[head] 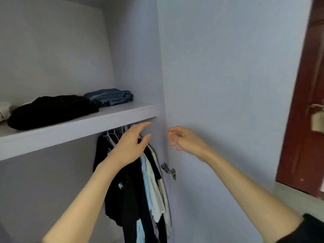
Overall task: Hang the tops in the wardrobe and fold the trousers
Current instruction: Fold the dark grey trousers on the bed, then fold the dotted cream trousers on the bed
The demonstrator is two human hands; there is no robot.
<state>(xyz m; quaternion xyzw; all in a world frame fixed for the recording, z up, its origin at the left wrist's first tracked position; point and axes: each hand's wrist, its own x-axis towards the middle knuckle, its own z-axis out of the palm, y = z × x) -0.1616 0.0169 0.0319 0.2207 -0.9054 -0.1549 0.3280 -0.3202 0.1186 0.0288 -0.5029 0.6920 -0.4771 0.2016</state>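
From the head view, the left hand point(130, 146) is seen with fingers straight and spread, empty, raised in front of the hanger tops just under the shelf point(78, 130), while the right hand point(185, 139) is held loosely curled on nothing, well clear by the wardrobe door point(228, 85). The hung tops point(149, 181) are found directly below and behind the left grip, long axis dropping straight down, so the left is judged nearer. Five or so tops are counted, roughly, and three folded piles on the shelf: black point(50, 112), blue denim point(110, 96), pale point(4, 110).
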